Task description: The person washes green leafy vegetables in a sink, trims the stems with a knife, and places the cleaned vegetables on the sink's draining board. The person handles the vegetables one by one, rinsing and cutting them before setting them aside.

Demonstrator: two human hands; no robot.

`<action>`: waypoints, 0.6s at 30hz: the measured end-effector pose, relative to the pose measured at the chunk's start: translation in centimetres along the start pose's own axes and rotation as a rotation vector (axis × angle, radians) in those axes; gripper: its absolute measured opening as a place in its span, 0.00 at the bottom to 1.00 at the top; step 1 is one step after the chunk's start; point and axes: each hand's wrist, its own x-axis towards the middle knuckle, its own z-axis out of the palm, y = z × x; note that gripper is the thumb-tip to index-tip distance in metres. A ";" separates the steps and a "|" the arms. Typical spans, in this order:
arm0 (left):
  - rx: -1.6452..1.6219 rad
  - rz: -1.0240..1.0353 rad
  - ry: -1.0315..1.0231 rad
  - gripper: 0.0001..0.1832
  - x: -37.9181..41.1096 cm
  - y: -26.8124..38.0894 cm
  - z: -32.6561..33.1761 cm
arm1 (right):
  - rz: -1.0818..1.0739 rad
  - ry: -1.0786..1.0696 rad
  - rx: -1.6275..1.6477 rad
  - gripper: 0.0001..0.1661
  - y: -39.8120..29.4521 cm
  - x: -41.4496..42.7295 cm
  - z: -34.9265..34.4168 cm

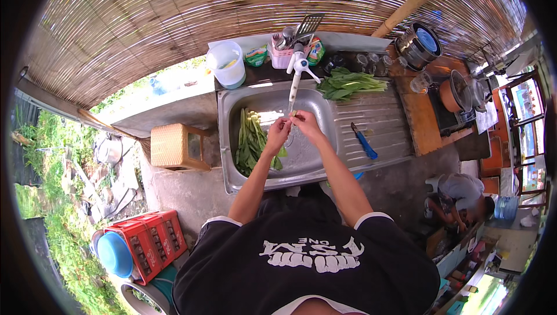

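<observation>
Under the white faucet (297, 71), with water running, my left hand (279, 133) and my right hand (306, 124) meet over the stainless steel sink (278, 181). Between their fingertips is a small pale green piece of vegetable (293, 114), which both hands appear to pinch. Leafy greens with pale stem ends (250, 145) lie in the left side of the basin, beside my left hand. A second bunch of leafy greens (350, 84) rests at the top of the ribbed drainboard. Lower on the drainboard lies a knife with a blue handle (364, 141).
Behind the sink stand a translucent plastic bucket (227, 64), a pink utensil basket (283, 59) and several glasses (374, 59). A woven-pattern stool (172, 146) is left of the sink. Red bottle crates (150, 245) are at lower left. Another person (462, 193) bends over at far right.
</observation>
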 end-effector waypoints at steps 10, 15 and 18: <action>-0.053 0.056 0.041 0.15 0.0 -0.6 -0.9 | 0.094 0.121 0.096 0.15 -0.8 -0.5 0.2; -0.138 -0.007 0.033 0.15 -0.1 -0.4 -1.0 | 0.081 0.123 0.065 0.13 -0.4 -0.1 0.1; -0.207 0.019 0.016 0.15 0.1 -0.6 -1.1 | -0.029 0.122 0.054 0.13 0.3 0.3 0.1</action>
